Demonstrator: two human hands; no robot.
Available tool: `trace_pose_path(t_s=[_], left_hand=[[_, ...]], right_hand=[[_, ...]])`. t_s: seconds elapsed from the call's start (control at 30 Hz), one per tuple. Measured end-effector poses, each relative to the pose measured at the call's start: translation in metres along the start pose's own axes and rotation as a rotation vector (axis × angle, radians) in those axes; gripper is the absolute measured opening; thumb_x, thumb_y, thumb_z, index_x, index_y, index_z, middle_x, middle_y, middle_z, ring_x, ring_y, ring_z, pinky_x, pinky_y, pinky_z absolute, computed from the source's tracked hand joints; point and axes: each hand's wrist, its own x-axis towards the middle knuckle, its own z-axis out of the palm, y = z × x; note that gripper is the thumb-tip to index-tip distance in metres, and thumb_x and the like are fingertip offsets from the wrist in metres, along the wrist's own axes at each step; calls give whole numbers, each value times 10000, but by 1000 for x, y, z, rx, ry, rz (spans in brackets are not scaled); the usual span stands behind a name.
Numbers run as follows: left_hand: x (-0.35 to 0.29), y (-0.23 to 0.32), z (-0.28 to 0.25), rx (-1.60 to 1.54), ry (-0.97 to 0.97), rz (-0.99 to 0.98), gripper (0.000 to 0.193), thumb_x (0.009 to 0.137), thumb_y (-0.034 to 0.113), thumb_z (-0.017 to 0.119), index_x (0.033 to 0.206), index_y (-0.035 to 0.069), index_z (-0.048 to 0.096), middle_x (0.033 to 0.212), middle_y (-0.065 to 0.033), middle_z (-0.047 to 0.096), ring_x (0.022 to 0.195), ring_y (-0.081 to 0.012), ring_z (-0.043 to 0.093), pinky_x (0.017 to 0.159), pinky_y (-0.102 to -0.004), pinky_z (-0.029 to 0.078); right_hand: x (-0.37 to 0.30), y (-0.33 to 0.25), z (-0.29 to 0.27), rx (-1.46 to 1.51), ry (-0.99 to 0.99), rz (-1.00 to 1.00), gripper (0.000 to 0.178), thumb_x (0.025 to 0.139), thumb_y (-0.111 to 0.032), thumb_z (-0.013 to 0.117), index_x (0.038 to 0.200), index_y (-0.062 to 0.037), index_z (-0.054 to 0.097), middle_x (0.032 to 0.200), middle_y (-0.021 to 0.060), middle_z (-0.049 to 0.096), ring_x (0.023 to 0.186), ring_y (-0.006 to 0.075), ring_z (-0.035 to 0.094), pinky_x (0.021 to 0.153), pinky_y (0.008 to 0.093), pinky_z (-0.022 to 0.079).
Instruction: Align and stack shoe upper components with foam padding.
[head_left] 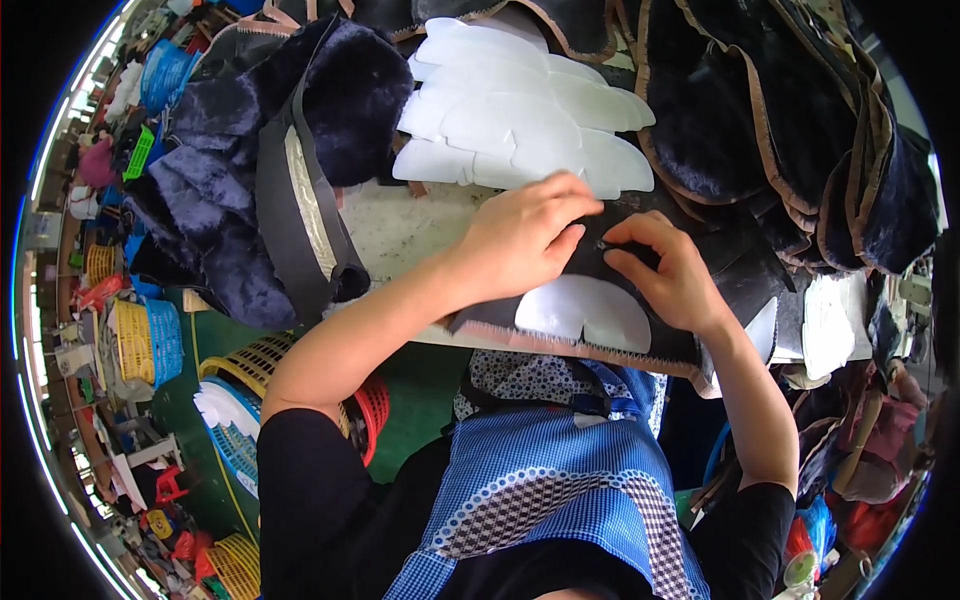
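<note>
At near edge of worktable: dark panel, white pieces on top; left hand, right hand close together above, fingers bent, cannot tell if pinching; best keep panel flat, pieces unshifted

The pale worktable carries dark blue plush pieces on the left, overlapping white curved sheets toward the far middle, a heap of brown-edged dark plush at far right, and a brown-edged black piece along the near side.
</note>
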Motion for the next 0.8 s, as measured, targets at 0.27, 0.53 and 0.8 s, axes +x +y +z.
trace_pose_path(t_s=[0.27, 0.53, 0.8], left_hand=[[6, 6, 0, -444, -185, -350, 161, 1036, 137, 609, 1006, -2, 685, 825, -2, 607, 747, -67, 526, 669, -246, 447], [1, 3, 13, -727, -144, -412, 160, 981, 156, 726, 980, -4, 725, 836, 5, 659, 746, -50, 573, 656, -233, 477], [4, 12, 16, -347, -2, -18, 77, 942, 76, 714, 943, 2, 695, 819, 11, 589, 699, -52, 511, 603, -237, 410]], right_hand=[[-9, 13, 0, 187, 17, 4, 170, 922, -76, 725, 1059, 18, 691, 958, 127, 673, 900, 229, 636, 821, 334, 497], [-11, 14, -9, 328, -13, 27, 198, 898, -116, 764, 1027, 24, 711, 942, 82, 678, 864, 159, 627, 794, 310, 495], [-14, 19, -7, 459, -10, 82, 145, 909, -99, 747, 987, 20, 720, 913, 38, 677, 819, 99, 596, 736, 256, 469]])
